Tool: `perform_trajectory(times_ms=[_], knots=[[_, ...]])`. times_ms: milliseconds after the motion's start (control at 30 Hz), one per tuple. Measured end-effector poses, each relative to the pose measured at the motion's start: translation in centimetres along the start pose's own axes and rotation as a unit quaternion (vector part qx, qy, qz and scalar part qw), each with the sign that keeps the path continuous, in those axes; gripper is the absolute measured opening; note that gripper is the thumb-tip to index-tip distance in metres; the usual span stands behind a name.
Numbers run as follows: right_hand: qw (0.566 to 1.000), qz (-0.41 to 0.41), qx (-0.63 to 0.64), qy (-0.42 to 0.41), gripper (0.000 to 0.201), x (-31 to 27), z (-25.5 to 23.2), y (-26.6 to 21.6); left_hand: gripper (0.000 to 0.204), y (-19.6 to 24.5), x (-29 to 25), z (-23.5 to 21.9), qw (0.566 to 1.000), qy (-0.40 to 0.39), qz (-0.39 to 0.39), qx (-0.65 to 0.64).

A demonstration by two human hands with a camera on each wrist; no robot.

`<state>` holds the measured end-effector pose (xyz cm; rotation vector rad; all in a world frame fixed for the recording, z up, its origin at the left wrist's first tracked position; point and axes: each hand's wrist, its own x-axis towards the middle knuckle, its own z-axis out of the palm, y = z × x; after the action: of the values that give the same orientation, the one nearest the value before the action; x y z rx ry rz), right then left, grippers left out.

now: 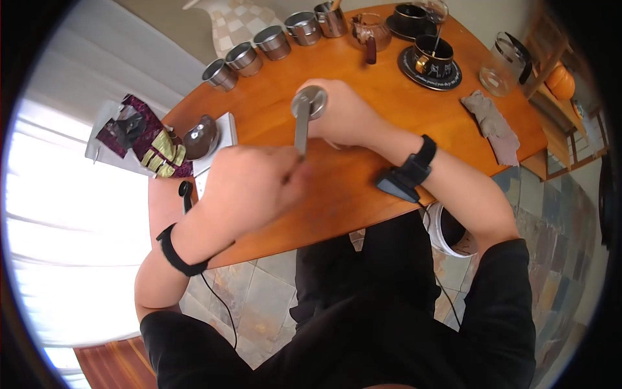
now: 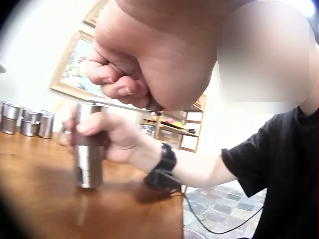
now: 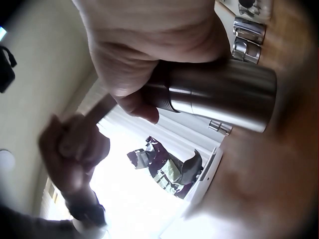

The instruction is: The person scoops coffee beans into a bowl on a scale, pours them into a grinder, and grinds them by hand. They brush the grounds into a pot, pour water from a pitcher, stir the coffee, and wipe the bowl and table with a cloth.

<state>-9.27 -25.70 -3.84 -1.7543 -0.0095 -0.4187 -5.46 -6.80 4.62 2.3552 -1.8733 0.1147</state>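
A steel hand coffee grinder [image 2: 89, 167] stands upright with its base at the wooden table in the left wrist view. My right hand [image 1: 343, 113] wraps its fingers round the grinder's body, just below the top. From the lid a flat metal crank arm [image 1: 301, 133] reaches toward me. At the outer end of that arm, my left hand [image 1: 249, 185] grips the crank with curled fingers, which hide the knob. In the right wrist view the smooth lower cylinder [image 3: 234, 94] shows beyond my right palm.
Several metal cups [image 1: 272, 43] line the table's back left. A purple bag [image 1: 146, 136] and a dark dish [image 1: 201, 137] on a white scale [image 1: 227, 129] sit left. Black cups on saucers [image 1: 447, 81], a glass carafe [image 1: 499, 74] and a grey cloth [image 1: 489, 123] are right.
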Motion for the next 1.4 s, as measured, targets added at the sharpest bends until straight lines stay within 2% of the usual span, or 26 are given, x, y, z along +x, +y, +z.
perform_trajectory(times_ms=[33,100,167,200,267,300,400,467,500,567,600,633,667,700,767,833,900,967,1033,1067,1100,1167,1200,1233,1300,1400], knots=[[1.0,-0.006,-0.001,-0.008,0.028,-0.1,-0.5,-0.3,0.032,-1.1,-0.6,0.0,0.999,0.002,-0.049,-0.005],[0.988,-0.109,-0.108,0.024,0.026,-0.5,-1.2,-1.6,0.033,-4.2,-1.2,0.4,0.996,0.025,-0.08,0.026],[0.986,-0.114,-0.119,0.013,0.026,-1.3,-0.7,-3.6,0.038,-6.8,-0.5,1.1,0.988,0.075,-0.11,0.074],[0.985,-0.097,-0.144,-0.001,0.024,-1.9,-0.1,-4.8,0.044,-7.6,0.6,0.7,0.983,0.063,-0.15,0.08],[0.977,-0.102,-0.184,-0.033,0.02,-2.5,1.5,-6.0,0.05,-8.7,3.1,-0.2,0.976,0.103,-0.19,-0.033],[0.958,-0.099,-0.265,-0.048,0.017,-2.6,2.5,-6.4,0.052,-8.3,4.3,-0.7,0.974,0.133,-0.173,-0.056],[0.945,-0.099,-0.302,-0.081,0.018,-1.4,4.2,-5.1,0.052,-3.2,5.9,-3.4,0.974,0.172,-0.129,-0.072],[0.934,-0.226,-0.276,-0.012,0.02,0.0,3.7,-3.3,0.04,-0.4,4.9,-2.8,0.967,0.251,-0.002,-0.042],[0.932,-0.231,-0.279,-0.016,0.02,0.6,2.6,-3.7,0.035,1.5,3.1,-3.1,0.973,0.22,0.072,0.023],[0.975,-0.105,-0.197,-0.005,0.023,1.2,-0.4,-5.5,0.035,2.2,0.0,-2.1,0.982,0.167,0.081,-0.041],[0.982,-0.016,-0.187,0.017,0.022,0.6,-1.3,-7.3,0.035,0.9,-0.6,-1.8,0.981,0.172,0.078,-0.039],[0.981,0.074,-0.175,0.04,0.021,-0.3,-2.0,-8.7,0.036,-1.0,-1.2,-1.2,0.99,0.123,0.007,-0.062],[0.979,-0.02,-0.194,0.052,0.02,-0.8,-2.3,-7.8,0.037,-2.8,-1.4,-0.5,0.992,0.071,-0.064,-0.085],[0.964,-0.089,-0.245,0.06,0.022,-1.5,-1.6,-8.1,0.039,-4.5,-1.2,0.7,0.993,0.072,-0.078,-0.06],[0.955,-0.083,-0.282,0.036,0.025,-2.3,0.0,-9.2,0.041,-7.7,0.5,2.0,0.992,0.07,-0.097,-0.037],[0.957,-0.085,-0.277,-0.017,0.023,-2.9,2.1,-9.1,0.043,-10.1,3.0,2.0,0.965,0.203,-0.122,-0.114],[0.932,-0.072,-0.349,-0.07,0.02,-3.2,3.9,-8.7,0.044,-7.2,3.9,-1.0,0.962,0.206,-0.122,-0.133],[0.929,-0.067,-0.353,-0.089,0.017,-3.1,4.0,-8.2,0.045,-4.7,4.6,-2.6,0.958,0.211,-0.12,-0.151],[0.889,-0.089,-0.444,-0.066,0.015,-2.4,3.2,-7.7,0.042,-2.7,4.2,-2.7,0.95,0.28,-0.053,-0.127],[0.889,-0.091,-0.444,-0.069,0.015,-2.0,2.6,-6.5,0.04,-1.2,3.6,-2.3,0.953,0.289,0.001,-0.093],[0.931,-0.161,-0.326,-0.04,0.015,-1.6,1.6,-4.5,0.038,0.4,2.7,-1.5,0.952,0.295,0.055,-0.059],[0.97,-0.057,-0.232,-0.04,0.019,-0.7,0.0,-5.9,0.032,2.5,0.6,0.1,0.963,0.225,0.128,-0.078],[0.966,-0.047,-0.255,-0.003,0.022,-1.1,-0.6,-7.1,0.029,2.5,-0.2,0.4,0.97,0.185,0.109,-0.117],[0.959,-0.038,-0.279,0.035,0.024,-1.5,-1.0,-7.8,0.029,1.9,-0.6,0.8,0.969,0.186,0.108,-0.12],[0.964,-0.038,-0.259,0.046,0.025,-2.2,-2.4,-7.8,0.026,-0.3,-1.5,1.7,0.974,0.1,0.055,-0.194],[0.97,-0.036,-0.231,0.058,0.027,-3.5,-2.3,-8.5,0.026,-2.4,-1.7,2.1,0.984,0.08,0.007,-0.161]])
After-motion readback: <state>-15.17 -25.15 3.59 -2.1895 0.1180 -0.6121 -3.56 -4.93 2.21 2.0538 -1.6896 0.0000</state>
